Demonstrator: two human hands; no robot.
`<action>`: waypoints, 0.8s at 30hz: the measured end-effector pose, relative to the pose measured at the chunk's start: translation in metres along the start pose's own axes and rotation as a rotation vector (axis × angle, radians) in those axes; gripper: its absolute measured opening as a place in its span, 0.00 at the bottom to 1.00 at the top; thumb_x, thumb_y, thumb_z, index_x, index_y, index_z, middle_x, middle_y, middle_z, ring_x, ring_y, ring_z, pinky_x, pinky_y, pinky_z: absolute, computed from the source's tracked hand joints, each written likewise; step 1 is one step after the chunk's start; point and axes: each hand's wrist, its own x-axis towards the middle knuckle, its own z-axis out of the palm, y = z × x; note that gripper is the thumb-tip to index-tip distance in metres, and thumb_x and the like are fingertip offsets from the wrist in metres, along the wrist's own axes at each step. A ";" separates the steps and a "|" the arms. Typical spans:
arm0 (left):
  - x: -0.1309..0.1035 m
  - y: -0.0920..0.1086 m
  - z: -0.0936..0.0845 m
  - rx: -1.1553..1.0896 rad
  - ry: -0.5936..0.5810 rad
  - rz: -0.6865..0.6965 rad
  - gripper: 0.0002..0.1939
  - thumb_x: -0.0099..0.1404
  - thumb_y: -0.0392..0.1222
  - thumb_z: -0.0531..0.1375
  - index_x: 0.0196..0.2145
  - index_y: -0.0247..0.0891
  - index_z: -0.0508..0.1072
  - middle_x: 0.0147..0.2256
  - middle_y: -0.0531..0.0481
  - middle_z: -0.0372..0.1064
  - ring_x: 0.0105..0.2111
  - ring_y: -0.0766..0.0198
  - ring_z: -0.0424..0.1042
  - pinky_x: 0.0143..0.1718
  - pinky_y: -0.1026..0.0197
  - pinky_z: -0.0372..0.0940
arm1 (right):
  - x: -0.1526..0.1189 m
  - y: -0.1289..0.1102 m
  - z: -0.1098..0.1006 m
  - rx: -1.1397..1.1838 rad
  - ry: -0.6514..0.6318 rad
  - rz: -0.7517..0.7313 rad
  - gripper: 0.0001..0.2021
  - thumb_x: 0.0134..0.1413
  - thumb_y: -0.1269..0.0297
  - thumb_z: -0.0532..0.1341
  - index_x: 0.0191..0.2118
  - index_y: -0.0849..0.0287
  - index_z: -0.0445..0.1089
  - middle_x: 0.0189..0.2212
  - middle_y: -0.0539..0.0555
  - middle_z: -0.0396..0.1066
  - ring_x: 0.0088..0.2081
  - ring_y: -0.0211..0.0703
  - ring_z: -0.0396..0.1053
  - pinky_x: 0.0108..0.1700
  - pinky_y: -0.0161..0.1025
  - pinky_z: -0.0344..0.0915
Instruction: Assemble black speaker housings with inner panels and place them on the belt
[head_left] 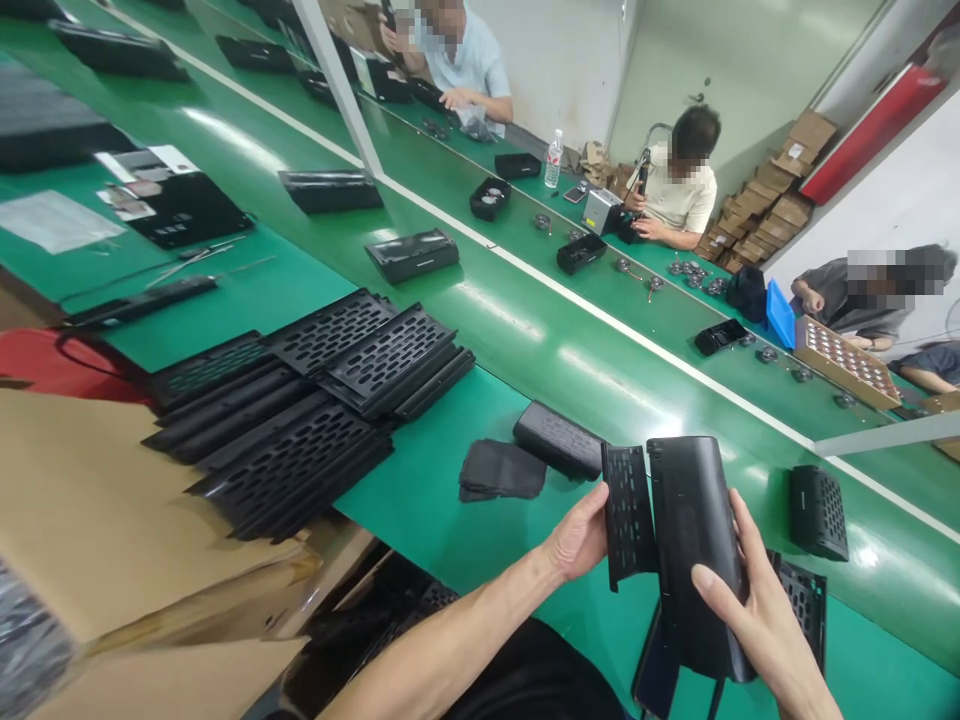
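My left hand (583,535) grips a black perforated grille panel (628,515) by its left edge, holding it upright. Close beside it, my right hand (757,600) is wrapped round a smooth black speaker housing (694,540), thumb across its front. Panel and housing are side by side; I cannot tell if their edges touch. Behind the housing, partly hidden, is another perforated panel (814,605). Beyond my left hand lie a stack of dark cloth-like sheets (502,470) and a black housing with a slotted face (559,438).
Many black grille panels (360,340) are piled on the green table at the left, near an electric screwdriver (146,300) and cardboard boxes (90,500). Housings (412,255) rest on the green conveyor. Across it, several people sit by loose speaker drivers (694,270) and a water bottle (553,160).
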 end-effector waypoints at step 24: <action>0.017 0.000 0.028 0.055 -0.320 0.213 0.37 0.61 0.59 0.70 0.63 0.43 0.69 0.60 0.38 0.71 0.60 0.44 0.70 0.60 0.46 0.62 | 0.030 -0.036 0.006 -0.440 -0.062 -0.192 0.45 0.62 0.42 0.60 0.77 0.41 0.37 0.64 0.61 0.57 0.51 0.59 0.75 0.46 0.51 0.76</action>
